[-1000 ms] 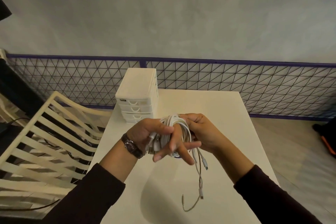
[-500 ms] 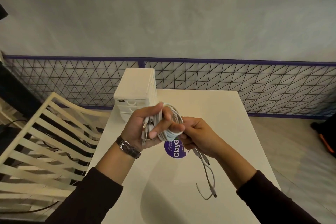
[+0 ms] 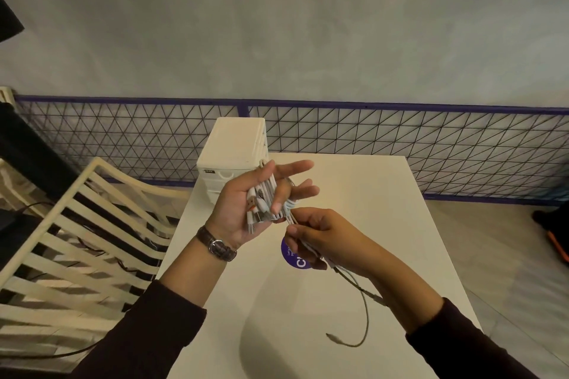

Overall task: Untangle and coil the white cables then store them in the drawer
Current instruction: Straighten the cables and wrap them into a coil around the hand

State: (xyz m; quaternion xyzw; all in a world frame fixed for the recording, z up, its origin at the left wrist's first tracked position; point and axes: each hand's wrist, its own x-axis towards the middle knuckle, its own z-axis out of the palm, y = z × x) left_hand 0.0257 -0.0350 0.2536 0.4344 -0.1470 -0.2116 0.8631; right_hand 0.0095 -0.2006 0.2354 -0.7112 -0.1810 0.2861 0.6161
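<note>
A bundle of white cables [image 3: 264,200] lies across my left hand [image 3: 246,209], looped around the fingers, with several plug ends resting on the palm. My left palm faces up and the fingers are spread while still carrying the coil. My right hand [image 3: 311,237] is just below and right of it, pinching the loose strands that run out of the coil. A free cable tail [image 3: 363,320] hangs from my right hand down to the table. The small white drawer unit [image 3: 234,144] stands behind my left hand, its drawers closed.
The white table [image 3: 369,209] carries a round purple sticker [image 3: 295,258] under my right hand. A cream slatted chair [image 3: 80,240] stands close on the left. A purple wire-mesh fence [image 3: 400,138] runs behind the table.
My left hand turned palm-up and spread its fingers, showing the coil and plugs. My right hand dropped lower and drew the loose strands down and right.
</note>
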